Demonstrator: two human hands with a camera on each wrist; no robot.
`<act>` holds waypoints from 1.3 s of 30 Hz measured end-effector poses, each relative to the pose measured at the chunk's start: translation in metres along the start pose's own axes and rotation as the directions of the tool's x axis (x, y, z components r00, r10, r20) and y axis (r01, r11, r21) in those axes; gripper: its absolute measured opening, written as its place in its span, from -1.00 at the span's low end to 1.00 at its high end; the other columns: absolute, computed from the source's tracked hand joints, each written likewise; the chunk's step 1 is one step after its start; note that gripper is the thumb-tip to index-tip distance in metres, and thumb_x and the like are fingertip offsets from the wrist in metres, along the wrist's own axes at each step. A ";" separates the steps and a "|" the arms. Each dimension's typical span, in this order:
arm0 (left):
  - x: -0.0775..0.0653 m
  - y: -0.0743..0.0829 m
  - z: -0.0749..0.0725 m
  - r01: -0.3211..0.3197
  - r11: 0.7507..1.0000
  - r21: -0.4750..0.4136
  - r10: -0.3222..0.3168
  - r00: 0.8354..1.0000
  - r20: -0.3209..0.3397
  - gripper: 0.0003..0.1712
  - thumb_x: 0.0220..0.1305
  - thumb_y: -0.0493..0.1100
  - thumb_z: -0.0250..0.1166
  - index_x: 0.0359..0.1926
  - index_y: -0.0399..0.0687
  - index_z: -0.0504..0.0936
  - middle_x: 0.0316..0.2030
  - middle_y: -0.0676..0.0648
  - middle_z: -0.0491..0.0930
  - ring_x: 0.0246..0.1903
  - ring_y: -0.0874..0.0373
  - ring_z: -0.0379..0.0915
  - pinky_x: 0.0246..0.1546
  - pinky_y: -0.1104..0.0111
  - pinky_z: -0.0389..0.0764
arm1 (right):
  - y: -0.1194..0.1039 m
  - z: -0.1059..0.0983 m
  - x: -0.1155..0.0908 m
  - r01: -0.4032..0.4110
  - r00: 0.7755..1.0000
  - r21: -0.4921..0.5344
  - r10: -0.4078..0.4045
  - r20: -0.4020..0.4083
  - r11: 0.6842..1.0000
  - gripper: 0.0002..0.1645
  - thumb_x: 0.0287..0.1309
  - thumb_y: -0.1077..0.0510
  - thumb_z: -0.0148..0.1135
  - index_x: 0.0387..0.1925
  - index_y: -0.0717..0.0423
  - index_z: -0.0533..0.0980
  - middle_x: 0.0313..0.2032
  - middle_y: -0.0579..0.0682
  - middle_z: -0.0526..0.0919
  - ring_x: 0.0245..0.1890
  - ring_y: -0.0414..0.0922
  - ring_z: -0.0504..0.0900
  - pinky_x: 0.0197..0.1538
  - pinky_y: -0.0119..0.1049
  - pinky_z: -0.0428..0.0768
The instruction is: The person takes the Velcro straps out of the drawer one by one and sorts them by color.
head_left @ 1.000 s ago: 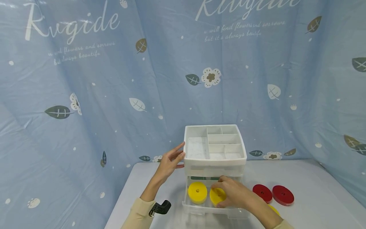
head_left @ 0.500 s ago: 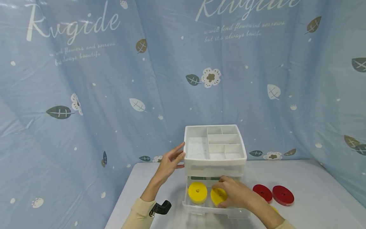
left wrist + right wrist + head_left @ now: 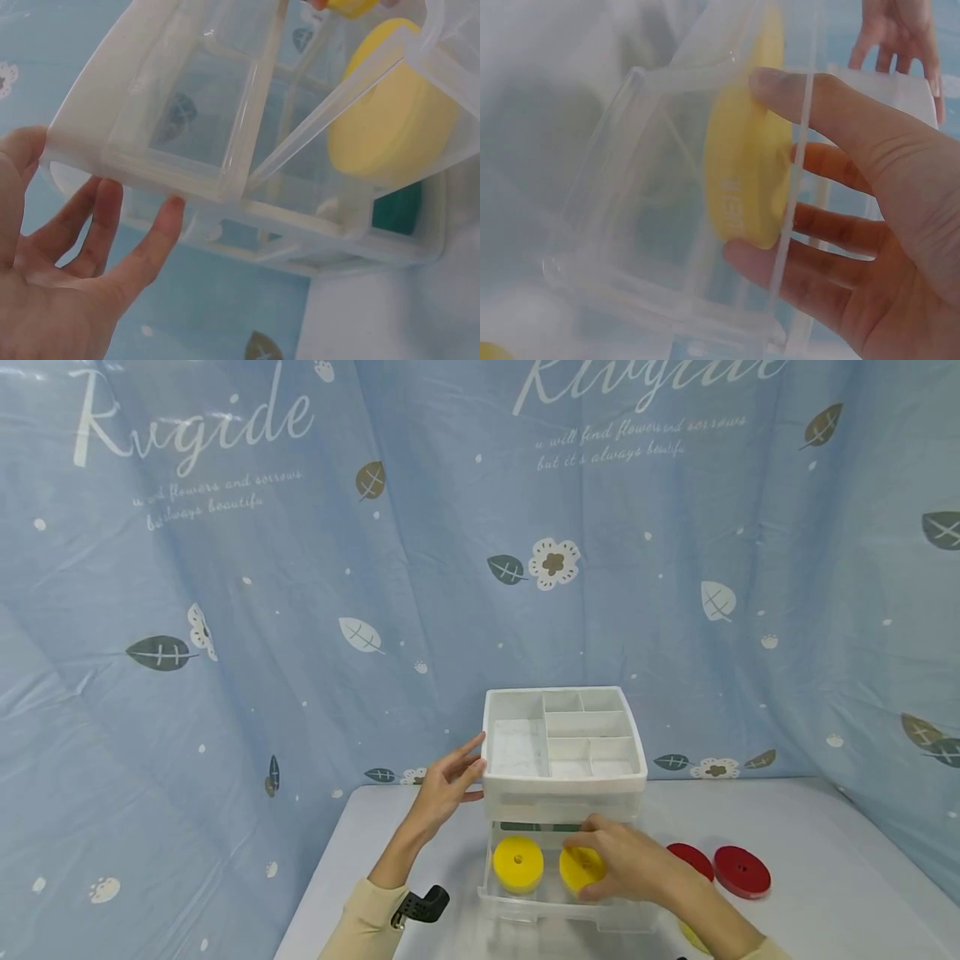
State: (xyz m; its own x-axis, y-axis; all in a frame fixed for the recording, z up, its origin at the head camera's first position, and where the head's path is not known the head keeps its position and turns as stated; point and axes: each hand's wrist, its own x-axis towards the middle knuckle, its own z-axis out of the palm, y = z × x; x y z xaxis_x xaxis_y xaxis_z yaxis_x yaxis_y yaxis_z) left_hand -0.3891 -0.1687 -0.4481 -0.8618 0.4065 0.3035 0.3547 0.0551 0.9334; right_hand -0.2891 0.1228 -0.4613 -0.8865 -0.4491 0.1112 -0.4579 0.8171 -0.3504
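A white organizer (image 3: 564, 778) with a divided top tray stands on the table, its clear lower drawer (image 3: 525, 910) pulled out. My left hand (image 3: 442, 789) touches the organizer's left side with fairly straight fingers (image 3: 154, 251). In the drawer, on the left, lies a thick yellow disc (image 3: 518, 864) with a small central hole. Over the drawer's right part, my right hand (image 3: 626, 862) pinches a second yellow disc (image 3: 579, 870) between thumb and fingers. In the right wrist view, this disc (image 3: 746, 157) shows white lettering and tilts within the clear drawer walls. My fingers hide part of it.
Two red discs (image 3: 742, 872) lie on the table (image 3: 817, 827) right of the organizer, one partly behind my right wrist. Another yellow disc (image 3: 694, 937) shows below my forearm. Something green (image 3: 520, 827) sits at the drawer's back. A blue patterned curtain (image 3: 450, 568) hangs behind.
My right hand has shifted slightly to the right with the yellow disc, widening the gap to the left disc. My left hand has stayed where it was.
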 end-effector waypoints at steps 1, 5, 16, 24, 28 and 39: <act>0.000 0.000 0.000 0.002 1.000 0.004 -0.002 1.000 -0.003 -0.40 0.47 -0.12 0.14 0.44 0.39 0.28 0.34 -0.17 0.40 0.24 -0.18 0.44 0.08 -0.10 0.62 | 0.000 -0.001 -0.001 0.001 1.000 0.003 -0.001 0.002 1.000 -0.37 -0.26 -0.20 0.62 -0.02 -0.30 0.67 -0.10 -0.19 0.59 -0.20 -0.22 0.52 0.07 -0.04 0.71; 0.000 -0.001 0.000 0.007 1.000 0.008 -0.007 1.000 -0.008 -0.41 0.47 -0.11 0.15 0.43 0.40 0.29 0.34 -0.15 0.41 0.24 -0.17 0.45 0.07 -0.09 0.63 | 0.001 -0.006 -0.003 0.010 1.000 0.004 -0.010 0.004 1.000 -0.37 -0.25 -0.21 0.61 -0.01 -0.30 0.67 -0.09 -0.20 0.59 -0.19 -0.23 0.53 0.06 -0.04 0.71; -0.006 0.020 0.003 0.032 0.999 -0.007 -0.032 0.999 0.014 -0.37 0.48 -0.17 0.12 0.49 0.15 0.21 0.36 -0.28 0.34 0.27 -0.24 0.39 0.15 -0.21 0.52 | 0.005 -0.016 -0.010 -0.005 1.000 -0.008 0.005 0.009 1.000 -0.33 -0.25 -0.20 0.62 0.02 -0.19 0.67 -0.08 -0.19 0.58 -0.17 -0.21 0.54 0.01 -0.07 0.73; -0.003 0.008 0.002 0.018 1.000 -0.001 -0.018 1.000 -0.007 -0.40 0.48 -0.14 0.12 0.46 0.29 0.26 0.34 -0.22 0.38 0.25 -0.21 0.40 0.12 -0.12 0.59 | 0.004 -0.028 -0.018 -0.024 1.000 0.021 0.024 0.007 0.999 -0.34 -0.25 -0.17 0.62 0.01 -0.19 0.66 -0.07 -0.19 0.58 -0.15 -0.19 0.54 0.00 -0.03 0.73; -0.001 0.001 0.001 0.010 1.000 0.017 -0.010 1.000 -0.011 -0.42 0.47 -0.09 0.14 0.43 0.40 0.29 0.32 -0.17 0.42 0.24 -0.17 0.43 0.08 -0.04 0.64 | 0.003 -0.034 -0.021 -0.022 1.000 0.013 0.022 -0.001 1.000 -0.34 -0.24 -0.18 0.61 0.01 -0.19 0.66 -0.09 -0.19 0.57 -0.16 -0.19 0.54 0.00 -0.03 0.72; -0.011 0.028 0.005 0.025 1.000 -0.011 -0.025 1.000 0.015 -0.39 0.48 -0.15 0.12 0.48 0.18 0.24 0.35 -0.27 0.36 0.28 -0.23 0.37 0.14 -0.15 0.56 | 0.000 -0.052 -0.032 -0.042 0.999 -0.040 0.041 -0.002 0.998 -0.32 -0.21 -0.24 0.58 0.05 -0.24 0.63 -0.10 -0.19 0.55 -0.20 -0.22 0.50 -0.08 -0.11 0.71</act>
State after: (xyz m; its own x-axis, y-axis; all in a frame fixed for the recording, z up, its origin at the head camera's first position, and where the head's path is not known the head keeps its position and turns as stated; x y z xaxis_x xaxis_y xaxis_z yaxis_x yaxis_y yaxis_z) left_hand -0.3675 -0.1670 -0.4262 -0.8647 0.4191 0.2768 0.3285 0.0551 0.9429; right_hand -0.2636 0.1557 -0.4165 -0.9049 -0.4142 0.0983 -0.4230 0.8489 -0.3171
